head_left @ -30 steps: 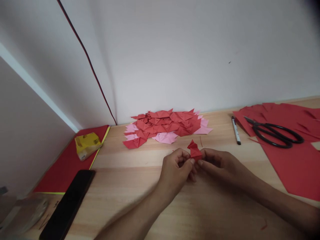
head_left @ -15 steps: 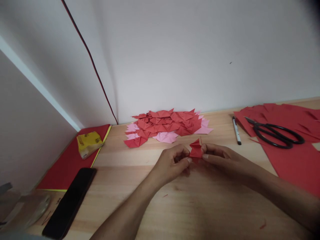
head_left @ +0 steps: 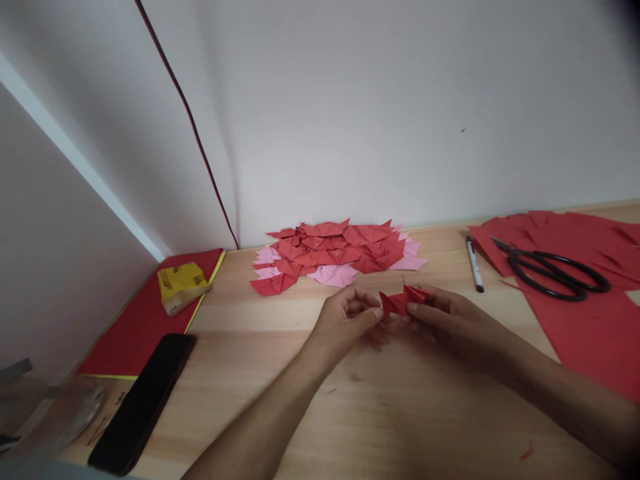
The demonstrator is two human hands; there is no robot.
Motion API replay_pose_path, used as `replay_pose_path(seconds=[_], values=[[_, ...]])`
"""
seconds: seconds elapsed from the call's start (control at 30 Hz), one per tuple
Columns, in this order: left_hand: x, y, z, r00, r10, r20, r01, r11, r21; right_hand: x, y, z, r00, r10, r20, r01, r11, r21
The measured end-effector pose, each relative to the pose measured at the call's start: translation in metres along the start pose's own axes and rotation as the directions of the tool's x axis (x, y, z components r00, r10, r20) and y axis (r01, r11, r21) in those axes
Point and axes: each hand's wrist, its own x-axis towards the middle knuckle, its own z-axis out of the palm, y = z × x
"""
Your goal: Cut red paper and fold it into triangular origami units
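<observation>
A small folded red paper piece (head_left: 397,304) with pointed ends is held just above the wooden table. My left hand (head_left: 350,313) pinches its left end between thumb and fingers. On its other side, my right hand (head_left: 440,313) grips the right end, thumb in front. My fingers cover part of both ends. Beyond the hands, against the wall, lies a pile of folded paper pieces (head_left: 330,248), mostly red with a few pink ones, similar in shape to the one I hold.
To the right, black-handled scissors (head_left: 560,272) rest on red paper sheets (head_left: 590,340), beside a marker (head_left: 475,264). At left are a black phone (head_left: 143,403), a yellow packet (head_left: 183,287) on red paper (head_left: 130,333), and a blurred clear object (head_left: 75,417). Small red scraps (head_left: 527,451) dot the table (head_left: 350,427).
The red paper piece has turned in my fingers from upright to lying sideways, its points now spread left and right. My right hand has shifted its hold. The view has moved slightly.
</observation>
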Motion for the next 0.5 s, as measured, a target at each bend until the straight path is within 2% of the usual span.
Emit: replay_pose_path(seconds=[0.5], values=[[0.0018, -0.0069, -0.0029, 0.994, 0.017, -0.112, -0.024, 0.998, -0.057, -0.0027, -0.0053, 0.0017, 1.0, 0.022, 0.011, -0.022, 0.999, -0.028]])
